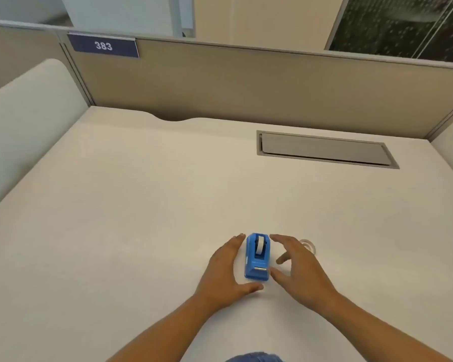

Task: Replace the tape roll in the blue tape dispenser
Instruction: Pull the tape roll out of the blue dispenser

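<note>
A small blue tape dispenser [257, 257] stands on the white desk [131, 210], its cutter end facing me. A white tape roll [260, 244] sits in its cradle. My left hand [226, 270] lies just left of the dispenser, fingers spread, thumb curled near its front corner. My right hand [297, 265] hovers just right of it, fingers apart. Neither hand grips anything. A clear loose tape roll [308, 245] lies flat on the desk behind my right hand, partly hidden by it.
A grey cable hatch [324, 150] is set into the desk at the back right. Beige partition walls [246, 84] close off the back, with a blue "383" sign [104, 45]. A white divider [24, 121] stands on the left.
</note>
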